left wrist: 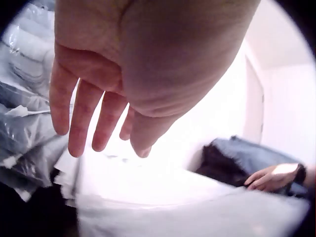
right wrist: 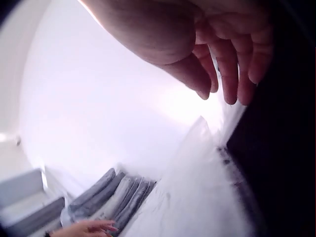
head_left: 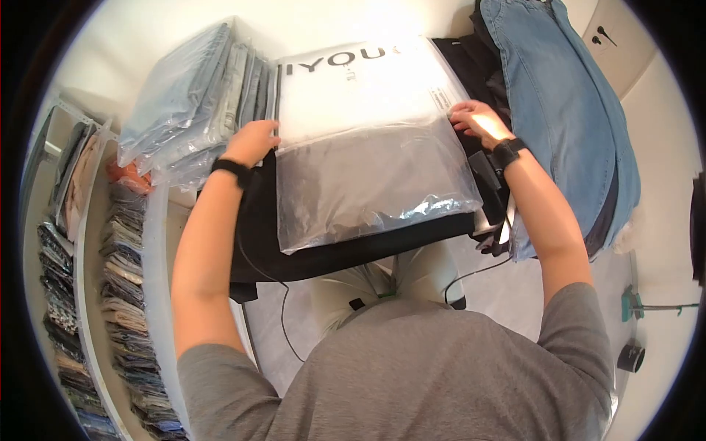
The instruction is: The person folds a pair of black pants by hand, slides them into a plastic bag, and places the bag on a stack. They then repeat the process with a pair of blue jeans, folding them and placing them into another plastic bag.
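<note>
- Black fabric: spread beneath the bag.
- Clear bag: flat between both hands, white upper part, dark lettering.
- Blue denim: piled right.
- Bagged garments: stacked left.
- Left hand: at bag's left edge, grip apart.
- Right hand: at right edge, fingers bent; can't tell if pinching.

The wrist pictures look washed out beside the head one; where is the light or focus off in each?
Head view: black corners, curved edges, glare on the wall, shiny creases on the plastic bag, a bright patch on the right hand. Left wrist view: background blown white, left hand shaded. Right wrist view: wall washed out, bag soft, right side nearly black.
</note>
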The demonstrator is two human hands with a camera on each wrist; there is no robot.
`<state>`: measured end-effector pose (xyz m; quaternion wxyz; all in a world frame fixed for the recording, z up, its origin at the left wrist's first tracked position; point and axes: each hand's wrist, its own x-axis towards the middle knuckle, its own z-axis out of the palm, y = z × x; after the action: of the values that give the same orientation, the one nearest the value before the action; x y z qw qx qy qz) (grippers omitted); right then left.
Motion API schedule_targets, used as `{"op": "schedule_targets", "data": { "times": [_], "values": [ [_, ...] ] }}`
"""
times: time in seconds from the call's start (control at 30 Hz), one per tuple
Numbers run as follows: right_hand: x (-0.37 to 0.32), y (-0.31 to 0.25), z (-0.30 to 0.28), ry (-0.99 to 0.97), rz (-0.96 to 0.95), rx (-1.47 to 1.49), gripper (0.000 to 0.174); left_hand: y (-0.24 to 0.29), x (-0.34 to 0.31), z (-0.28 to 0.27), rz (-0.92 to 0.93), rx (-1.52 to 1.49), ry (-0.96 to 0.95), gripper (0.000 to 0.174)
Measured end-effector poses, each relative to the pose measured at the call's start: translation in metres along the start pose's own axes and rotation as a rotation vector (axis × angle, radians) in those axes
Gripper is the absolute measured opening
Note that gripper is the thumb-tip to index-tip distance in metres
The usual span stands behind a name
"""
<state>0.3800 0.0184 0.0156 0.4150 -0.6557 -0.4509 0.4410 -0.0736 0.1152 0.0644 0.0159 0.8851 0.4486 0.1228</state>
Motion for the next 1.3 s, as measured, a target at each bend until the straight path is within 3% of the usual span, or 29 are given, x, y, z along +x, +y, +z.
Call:
{"op": "schedule_targets", "data": {
  "times": [0.07,0.13,0.2,0.27,0.3,0.33,0.4,0.57,0.77,0.87,0.93,1.03,1.07,1.13,1.17,1.2,1.27,1.3],
  "values": [
    [-0.025,-0.001,-0.013,0.100,-0.421,-0.105,0.020,0.039,-0.026,-0.023,-0.134,-0.272,0.005,0.033],
    [-0.082,-0.014,-0.002,0.025,-0.790,-0.238,0.028,0.075,-0.075,-0.033,0.063,-0.339,0.053,0.034],
    [-0.143,-0.029,0.013,-0.041,-0.899,-0.654,0.036,0.106,-0.121,-0.034,0.037,-0.327,-0.087,0.038],
    [-0.176,-0.018,0.035,-0.094,-0.881,-0.836,0.047,0.123,-0.149,-0.022,0.152,-0.244,-0.062,0.051],
    [-0.186,-0.010,0.045,-0.081,-0.797,-0.843,0.050,0.124,-0.158,-0.012,0.125,-0.244,-0.134,0.061],
    [-0.188,0.000,0.051,-0.067,-0.714,-0.849,0.053,0.125,-0.162,-0.003,0.129,-0.250,-0.134,0.061],
    [-0.181,0.022,0.056,-0.071,-0.716,-0.774,0.058,0.129,-0.165,0.011,0.049,-0.277,-0.023,0.067],
    [-0.176,0.034,0.069,0.103,-0.745,-0.612,0.061,0.124,-0.158,0.024,0.037,-0.210,0.020,0.071],
    [-0.178,0.031,0.065,0.169,-0.717,-0.412,0.057,0.111,-0.148,0.014,0.140,-0.186,0.075,0.062],
    [-0.191,0.014,0.053,0.172,-0.759,-0.422,0.059,0.118,-0.148,-0.022,0.144,-0.235,0.120,0.051],
    [-0.205,0.000,0.043,0.158,-0.787,-0.452,0.062,0.124,-0.159,-0.056,0.045,-0.338,0.091,0.041],
    [-0.211,-0.007,0.043,-0.126,-0.761,0.118,0.079,0.118,-0.167,-0.087,-0.053,-0.523,0.048,0.032],
    [-0.205,-0.011,0.045,-0.131,-0.764,0.120,0.079,0.115,-0.167,-0.089,-0.057,-0.520,0.050,0.032],
    [-0.194,-0.019,0.048,-0.217,-0.817,-0.457,0.074,0.109,-0.162,-0.095,-0.064,-0.563,0.049,0.031],
    [-0.183,-0.003,0.059,-0.253,-0.662,-0.100,0.063,0.105,-0.158,-0.090,-0.059,-0.588,0.110,0.031],
    [-0.172,-0.001,0.062,-0.174,-0.750,-0.213,0.050,0.098,-0.155,-0.089,-0.078,-0.612,0.123,0.037],
    [-0.165,0.002,0.067,-0.132,-0.457,0.017,0.038,0.094,-0.150,-0.080,-0.318,-0.922,0.271,0.051],
    [-0.150,0.017,0.065,-0.085,-0.464,-0.069,0.036,0.080,-0.147,-0.069,-0.195,-0.996,0.323,0.073]
  ]
}}
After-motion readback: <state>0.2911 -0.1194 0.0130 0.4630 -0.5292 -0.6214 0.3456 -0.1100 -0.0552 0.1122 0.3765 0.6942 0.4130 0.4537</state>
